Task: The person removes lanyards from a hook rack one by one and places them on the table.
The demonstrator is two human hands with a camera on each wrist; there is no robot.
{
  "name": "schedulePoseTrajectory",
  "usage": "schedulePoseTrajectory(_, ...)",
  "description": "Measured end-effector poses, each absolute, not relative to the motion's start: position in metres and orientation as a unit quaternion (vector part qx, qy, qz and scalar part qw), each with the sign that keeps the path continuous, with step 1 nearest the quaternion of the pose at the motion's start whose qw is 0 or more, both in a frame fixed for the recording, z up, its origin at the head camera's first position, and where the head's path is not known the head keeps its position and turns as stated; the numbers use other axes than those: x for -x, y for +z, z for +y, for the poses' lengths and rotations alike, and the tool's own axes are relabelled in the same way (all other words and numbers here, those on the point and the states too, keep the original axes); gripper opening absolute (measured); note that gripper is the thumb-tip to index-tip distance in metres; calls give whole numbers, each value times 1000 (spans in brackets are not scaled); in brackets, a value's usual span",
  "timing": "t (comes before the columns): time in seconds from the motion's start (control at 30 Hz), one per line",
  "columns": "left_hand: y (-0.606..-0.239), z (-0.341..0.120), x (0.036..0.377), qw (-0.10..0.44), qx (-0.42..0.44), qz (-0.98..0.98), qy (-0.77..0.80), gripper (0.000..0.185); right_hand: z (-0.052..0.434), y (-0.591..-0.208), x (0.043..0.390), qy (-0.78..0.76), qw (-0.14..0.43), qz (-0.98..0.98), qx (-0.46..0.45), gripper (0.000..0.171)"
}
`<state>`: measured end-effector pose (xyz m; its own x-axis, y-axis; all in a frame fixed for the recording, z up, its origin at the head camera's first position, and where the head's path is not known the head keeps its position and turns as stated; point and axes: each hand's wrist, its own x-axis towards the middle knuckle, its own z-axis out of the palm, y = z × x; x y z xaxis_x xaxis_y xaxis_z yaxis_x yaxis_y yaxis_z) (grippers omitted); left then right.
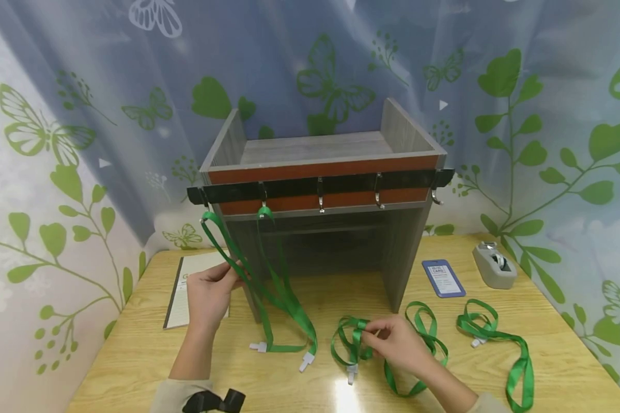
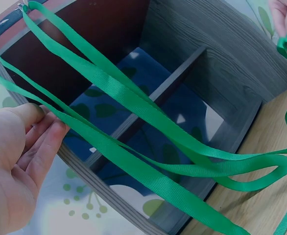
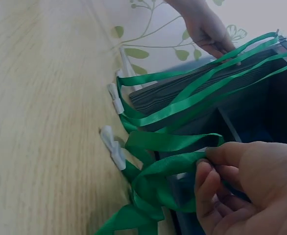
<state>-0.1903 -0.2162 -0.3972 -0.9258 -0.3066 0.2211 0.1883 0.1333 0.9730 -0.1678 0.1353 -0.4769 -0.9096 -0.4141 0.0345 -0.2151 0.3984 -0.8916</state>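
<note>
Two green lanyards (image 1: 295,307) with white clips hang from the two leftmost hooks of a black hook rail (image 1: 289,188); their lower ends rest on the table. My left hand (image 1: 210,292) is at the lanyard on the far-left hook, its two strands meeting at my fingertips (image 2: 60,128). Over the table in front of the cabinet, my right hand (image 1: 400,344) pinches another green lanyard (image 3: 175,164) between thumb and fingers, its loops bunched and its white clip (image 1: 352,374) hanging at the bottom. Two more lanyards lie loosely looped to the right, one (image 1: 427,330) partly hidden by that hand, another (image 1: 520,367) farther right.
A grey wood-grain cabinet (image 1: 413,252) carries the rail; its three right hooks hold nothing. Behind my left hand lies a notebook (image 1: 178,304). A blue-framed ID card holder (image 1: 443,279) and a grey tape dispenser (image 1: 495,267) are on the table's right side. A patterned curtain hangs behind.
</note>
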Motion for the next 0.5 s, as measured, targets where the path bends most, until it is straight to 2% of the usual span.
schedulePoseTrajectory(0.27, -400, -216, 190, 184, -41, -725, -663, 32, 136, -485, 167, -489, 139, 836, 207, 17)
schedulePoseTrajectory(0.5, -399, -217, 190, 189, -41, -728, -657, 30, 135, -489, 166, -465, 143, 846, 216, 20)
